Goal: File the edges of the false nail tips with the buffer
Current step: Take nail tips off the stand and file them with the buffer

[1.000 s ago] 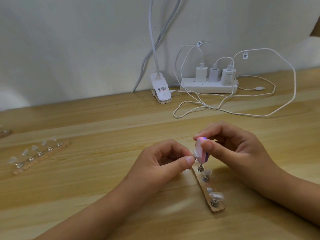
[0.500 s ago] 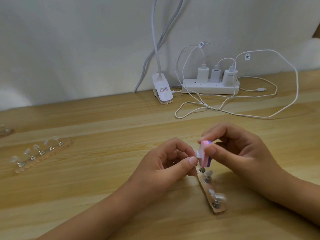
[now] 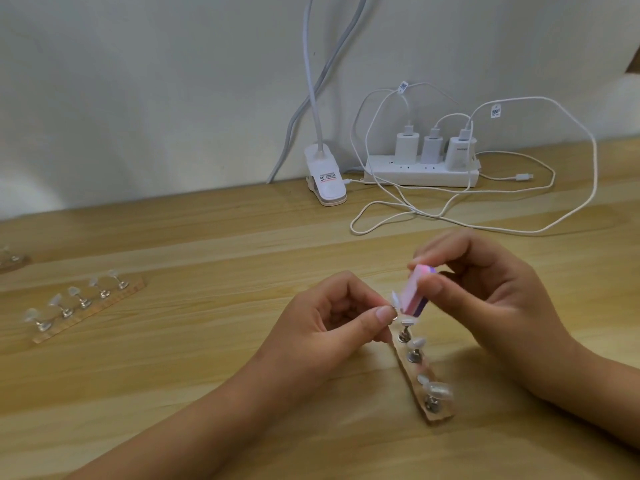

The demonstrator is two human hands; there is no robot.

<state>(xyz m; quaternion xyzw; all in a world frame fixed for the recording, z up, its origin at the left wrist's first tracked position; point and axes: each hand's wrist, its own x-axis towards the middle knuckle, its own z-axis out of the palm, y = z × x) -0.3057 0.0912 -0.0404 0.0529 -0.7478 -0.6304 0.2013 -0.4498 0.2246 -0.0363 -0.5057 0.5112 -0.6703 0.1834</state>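
A: Starting at the left, a spare strip (image 3: 86,308) of clear tips is sitting on the table (image 3: 207,393), well apart from the action.

B: Nobody is touching that one. Moving in, the left hand (image 3: 332,327) is curling thumb and fingers round one tip (image 3: 394,299). It's pinching it low down, by its stand as far as I can tell, and holding it just above the table.

A: And right against it the buffer (image 3: 420,294) is leaning, pink face towards us, its lower end touching the tip's edge.

B: The right hand (image 3: 485,299) is gripping that buffer between thumb and fingertips. It's blurring a little, so I'm reading this as mid-stroke.

A: Just below both hands the working strip (image 3: 440,415) is lying, with more tips standing on their studs in a row.

B: So we're watching the filing step itself, on one tip, with the rest of the row waiting, I'd judge.

A: What is the next move asking for?

B: Short, light strokes along the edge, with a firm left pinch so the tip isn't twisting. Then turning it to reach the other side, before swapping to the next one.
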